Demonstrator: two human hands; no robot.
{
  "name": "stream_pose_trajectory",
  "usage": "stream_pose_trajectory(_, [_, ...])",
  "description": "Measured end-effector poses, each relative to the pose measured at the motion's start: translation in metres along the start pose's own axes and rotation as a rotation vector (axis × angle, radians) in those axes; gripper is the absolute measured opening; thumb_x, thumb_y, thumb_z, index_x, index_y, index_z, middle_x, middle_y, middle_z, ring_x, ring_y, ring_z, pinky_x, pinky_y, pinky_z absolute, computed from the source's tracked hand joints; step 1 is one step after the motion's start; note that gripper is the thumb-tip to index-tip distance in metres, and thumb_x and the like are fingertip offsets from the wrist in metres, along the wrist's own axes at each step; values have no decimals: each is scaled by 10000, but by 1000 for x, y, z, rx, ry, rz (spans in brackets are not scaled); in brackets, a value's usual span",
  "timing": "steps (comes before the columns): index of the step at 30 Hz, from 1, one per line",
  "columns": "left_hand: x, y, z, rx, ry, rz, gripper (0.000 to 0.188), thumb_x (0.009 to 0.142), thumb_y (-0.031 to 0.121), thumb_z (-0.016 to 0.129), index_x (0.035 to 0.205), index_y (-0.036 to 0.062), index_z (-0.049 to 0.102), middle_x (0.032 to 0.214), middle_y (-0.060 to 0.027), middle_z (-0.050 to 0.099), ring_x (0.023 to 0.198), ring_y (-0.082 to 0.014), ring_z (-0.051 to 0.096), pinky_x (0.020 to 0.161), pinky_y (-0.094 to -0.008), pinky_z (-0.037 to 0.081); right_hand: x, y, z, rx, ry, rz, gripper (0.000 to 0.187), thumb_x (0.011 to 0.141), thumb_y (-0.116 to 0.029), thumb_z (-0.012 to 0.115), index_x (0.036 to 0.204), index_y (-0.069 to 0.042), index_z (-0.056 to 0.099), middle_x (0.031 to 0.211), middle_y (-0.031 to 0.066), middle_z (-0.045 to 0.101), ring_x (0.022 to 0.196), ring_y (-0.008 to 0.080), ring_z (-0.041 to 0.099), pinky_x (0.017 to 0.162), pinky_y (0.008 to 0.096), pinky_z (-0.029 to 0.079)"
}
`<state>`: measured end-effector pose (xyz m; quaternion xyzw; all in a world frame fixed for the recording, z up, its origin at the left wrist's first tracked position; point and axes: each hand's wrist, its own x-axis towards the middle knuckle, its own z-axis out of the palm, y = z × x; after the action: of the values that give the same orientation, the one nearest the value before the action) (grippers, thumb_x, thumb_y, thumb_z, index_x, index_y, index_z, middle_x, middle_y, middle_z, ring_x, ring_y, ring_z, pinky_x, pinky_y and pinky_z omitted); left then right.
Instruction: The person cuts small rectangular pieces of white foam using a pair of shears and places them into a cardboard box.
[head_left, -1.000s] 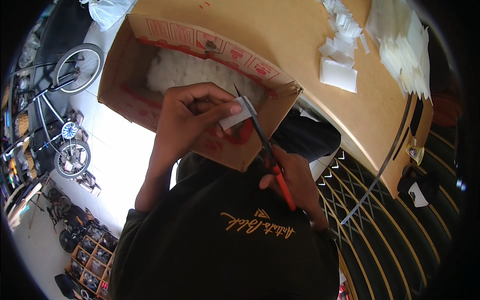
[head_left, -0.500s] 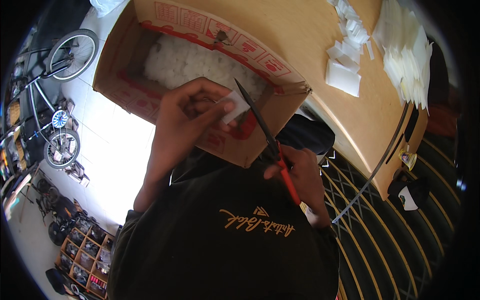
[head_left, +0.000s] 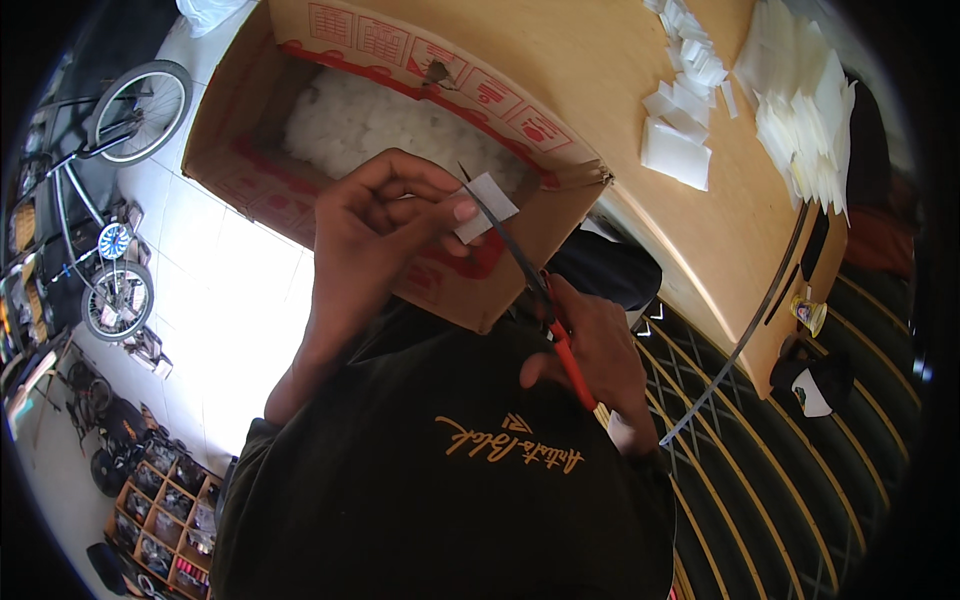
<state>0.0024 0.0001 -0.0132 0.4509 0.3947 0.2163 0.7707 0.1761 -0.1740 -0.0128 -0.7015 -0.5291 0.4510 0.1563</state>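
Between the thumb and fingers of my left hand (head_left: 372, 220) is a small white square piece (head_left: 496, 196), thin like paper or cloth; its exact material I cannot tell. My right hand (head_left: 606, 350) grips scissors (head_left: 571, 368) with red handles and dark blades. The blades cross the white piece close to my left thumb, pointing up and left. Both hands are above the near side of an open cardboard box (head_left: 545, 222) with red print. Inside it lies a heap of small white pieces (head_left: 365, 120).
A wooden table (head_left: 690, 240) extends to the right of the box. On it lie a row of white squares (head_left: 676, 152) and a fanned stack of long white strips (head_left: 808, 120). A bicycle (head_left: 90, 195) and a compartmented wooden rack (head_left: 165, 510) stand at the left.
The scissors blades, earlier apart from the white piece on its right, now lie across it. My right hand has shifted slightly left.
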Motion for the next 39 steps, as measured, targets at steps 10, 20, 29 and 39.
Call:
stream_pose_trajectory(10, [3,-7,0,21,-19,-21,199,821,-37,722,972,-33,593,894,-121,688,737,-148,702,601,-205,535,4,-6,-7,-16,-28,113,683,639,-595,801,946,-26,581,615,128,595,648,388,626,594,453,474])
stream_pose_trajectory(20, [0,-2,2,35,20,-48,177,851,-13,702,978,-44,584,901,-110,671,773,-161,700,661,-230,545,3,0,2,-36,137,30,533,658,-535,824,754,-49,627,484,107,516,496,347,575,508,410,443])
stream_pose_trajectory(29, [-6,-1,0,17,70,-19,185,874,-5,684,1025,-62,593,942,-110,660,823,-151,686,716,-245,552,2,-3,-3,-47,74,104,605,608,-596,808,734,-42,602,559,95,546,577,363,567,558,417,422])
stream_pose_trajectory(39, [-8,2,7,31,169,52,165,857,-15,699,994,-50,616,936,-116,668,830,-150,678,710,-269,577,-1,7,-1,66,-73,26,949,429,-639,877,1058,-30,511,715,120,618,716,396,634,640,452,479])
